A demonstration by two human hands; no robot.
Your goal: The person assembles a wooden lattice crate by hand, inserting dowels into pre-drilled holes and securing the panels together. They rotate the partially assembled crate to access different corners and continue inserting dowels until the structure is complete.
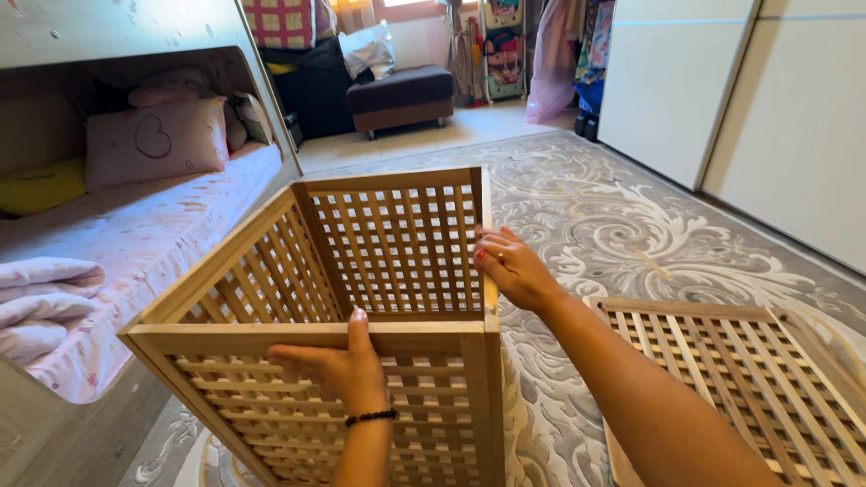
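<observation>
From my head camera I look down into an open-topped wooden lattice box (361, 271) standing on the patterned rug (622, 225), right beside the bed (153, 234). My left hand (338, 365) lies flat against the near side of the box, thumb hooked over the top rail (a dark bead bracelet (372, 417) sits at the wrist), so it presses more than it clasps. My right hand (510, 266) grips the right-hand rim near the far corner, fingers curled around the upper edge. A matching lattice lid (758, 361) lies flat on the rug to my right, just beside the box and under my right forearm. On the bed rest a pink pillow (158, 140) and folded bedding (41, 302). Farther off stand a dark ottoman (401, 95) and white wardrobe doors (749, 99).
</observation>
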